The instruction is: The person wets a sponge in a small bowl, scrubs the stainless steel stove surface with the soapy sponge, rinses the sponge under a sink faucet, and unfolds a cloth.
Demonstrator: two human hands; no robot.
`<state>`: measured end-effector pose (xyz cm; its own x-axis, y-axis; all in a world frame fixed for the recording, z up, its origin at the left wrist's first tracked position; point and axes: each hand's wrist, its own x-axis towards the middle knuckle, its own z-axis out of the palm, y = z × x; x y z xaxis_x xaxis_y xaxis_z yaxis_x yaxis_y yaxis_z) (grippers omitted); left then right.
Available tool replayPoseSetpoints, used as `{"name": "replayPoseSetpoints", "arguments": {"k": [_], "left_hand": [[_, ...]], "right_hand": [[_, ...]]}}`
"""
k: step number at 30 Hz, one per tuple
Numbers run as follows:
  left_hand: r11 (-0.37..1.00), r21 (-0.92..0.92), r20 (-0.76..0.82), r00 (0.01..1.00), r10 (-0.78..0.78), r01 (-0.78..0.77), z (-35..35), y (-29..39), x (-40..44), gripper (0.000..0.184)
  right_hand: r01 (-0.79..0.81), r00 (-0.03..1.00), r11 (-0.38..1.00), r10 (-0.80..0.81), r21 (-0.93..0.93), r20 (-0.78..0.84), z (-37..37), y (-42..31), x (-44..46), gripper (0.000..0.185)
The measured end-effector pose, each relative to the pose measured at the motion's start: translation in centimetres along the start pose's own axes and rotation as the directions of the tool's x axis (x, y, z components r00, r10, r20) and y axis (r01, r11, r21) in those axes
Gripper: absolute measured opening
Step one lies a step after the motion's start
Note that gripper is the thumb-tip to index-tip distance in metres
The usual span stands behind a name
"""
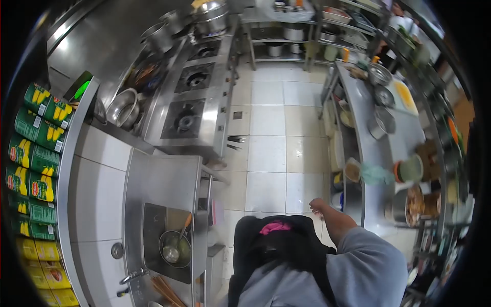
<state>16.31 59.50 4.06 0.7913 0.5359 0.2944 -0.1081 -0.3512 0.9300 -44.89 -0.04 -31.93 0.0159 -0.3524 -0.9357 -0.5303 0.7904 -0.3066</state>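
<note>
My right hand (317, 206) hangs over the tiled floor, to the left of the steel worktable (376, 204), touching nothing that I can see. Its fingers are loosely bent and apart, with no object visible in them. My left hand is out of view. Below me is a black apron (250, 240) over grey clothing, with a bright pink item (276, 226) at its front. Nearest to my right hand on the worktable are a pale green plastic bag (376, 174) and a tub (352, 169).
At left, a steel sink (146, 220) holds a pot (175, 250) with a ladle. Beyond stands a gas stove (186, 120). Green cans (38, 148) line a left shelf. The worktable bears a steel pot (381, 123). Another person (404, 23) is at the far right. White tiles (266, 153) run between.
</note>
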Motion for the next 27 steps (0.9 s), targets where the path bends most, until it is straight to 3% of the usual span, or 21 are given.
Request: {"name": "replayPoseSetpoints", "arguments": {"k": [2,3,4,5,6,8,10,12,13,14,16,17,18,19,20,21,22,23,25,26,27], "left_hand": [[0.971,-0.217,0.062,0.994,-0.094,0.105,2.4,2.6,-2.1,0.031],[0.991,-0.133,0.067,0.998,-0.012,0.020,5.8,4.1,-6.9,0.038],[0.996,-0.049,0.071,0.995,0.071,-0.068,10.7,11.1,-15.2,0.048],[0.843,-0.456,0.274,0.946,-0.173,0.286,13.3,6.3,-11.9,0.048],[0.432,-0.669,0.542,0.795,-0.272,0.605,16.2,1.8,-9.0,0.048],[0.451,-0.605,0.626,0.742,-0.241,0.656,25.6,6.8,-17.0,0.038],[0.417,-0.443,0.797,0.562,-0.222,0.793,35.5,9.0,-23.3,0.040],[0.465,-0.244,0.880,0.396,-0.263,0.851,45.7,11.3,-29.9,0.042],[0.484,-0.150,0.947,0.266,-0.181,0.862,50.6,11.3,-32.6,0.045],[0.481,-0.107,0.958,0.220,-0.185,0.870,55.0,12.3,-35.7,0.045],[0.814,-0.034,0.919,0.338,-0.202,0.579,62.4,15.2,-42.1,0.045],[0.956,-0.037,0.918,0.387,-0.082,0.291,66.0,14.5,-43.5,0.045],[0.999,-0.050,0.922,0.382,0.053,-0.017,69.7,14.3,-46.0,0.046],[0.973,0.026,0.919,0.388,0.067,-0.229,70.6,18.6,-49.4,0.051],[0.977,0.009,0.928,0.365,0.072,-0.214,73.3,18.0,-51.4,0.051],[0.893,-0.010,0.904,0.378,0.201,-0.450,75.7,15.6,-52.3,0.054],[0.750,-0.007,0.871,0.364,0.329,-0.661,77.6,13.5,-53.2,0.058],[0.539,0.135,0.890,0.341,0.303,-0.831,79.1,11.8,-54.3,0.063],[0.321,0.110,0.818,0.269,0.508,-0.941,81.8,4.4,-56.6,0.062],[0.204,0.129,0.766,0.228,0.601,-0.971,82.7,2.6,-57.9,0.062],[0.359,0.164,0.784,0.342,0.518,-0.919,82.6,0.6,-58.4,0.064]], "right_hand": [[0.044,0.999,0.998,-0.043,-0.033,0.017,-0.7,-5.8,0.0,0.020],[0.087,0.996,0.996,-0.087,-0.008,0.010,-1.0,-8.4,0.5,0.021],[0.131,0.991,0.991,-0.131,0.023,-0.003,-1.3,-11.2,1.0,0.022],[0.135,0.991,0.991,-0.135,0.015,-0.003,-1.6,-14.2,1.3,0.022],[0.166,0.986,0.986,-0.166,0.000,-0.010,-1.8,-17.2,1.6,0.023],[0.240,0.971,0.970,-0.241,-0.043,-0.006,-3.0,-21.7,3.8,0.028],[0.348,0.936,0.935,-0.351,-0.070,-0.035,-5.4,-24.9,6.7,0.032],[0.435,0.883,0.875,-0.461,-0.211,-0.091,-9.4,-30.0,3.9,0.034],[0.504,0.818,0.821,-0.554,-0.267,-0.157,-12.4,-32.0,3.9,0.031],[0.562,0.743,0.752,-0.642,-0.345,-0.190,-15.3,-33.8,4.1,0.029],[0.556,0.695,0.807,-0.582,-0.197,-0.423,-22.1,-37.1,3.9,0.026],[0.569,0.671,0.814,-0.540,-0.113,-0.509,-25.9,-38.7,3.6,0.026],[0.556,0.577,0.809,-0.540,-0.190,-0.612,-29.9,-39.9,3.4,0.028],[0.528,0.466,0.807,-0.534,-0.263,-0.705,-33.7,-40.7,3.0,0.030],[0.531,0.388,0.807,-0.501,-0.257,-0.774,-36.3,-41.9,0.8,0.029],[0.537,0.308,0.804,-0.468,-0.254,-0.828,-38.7,-43.2,-1.3,0.029],[0.496,0.234,0.816,-0.454,-0.296,-0.860,-41.3,-43.9,-1.4,0.028],[0.451,0.166,0.826,-0.449,-0.337,-0.878,-44.0,-44.4,-1.3,0.027],[0.353,0.082,0.835,-0.477,-0.422,-0.875,-48.7,-45.7,-0.4,0.026],[0.301,0.106,0.847,-0.486,-0.438,-0.867,-51.6,-46.1,1.1,0.029],[0.187,0.095,0.780,-0.619,-0.597,-0.779,-53.7,-46.4,2.6,0.037]]}}
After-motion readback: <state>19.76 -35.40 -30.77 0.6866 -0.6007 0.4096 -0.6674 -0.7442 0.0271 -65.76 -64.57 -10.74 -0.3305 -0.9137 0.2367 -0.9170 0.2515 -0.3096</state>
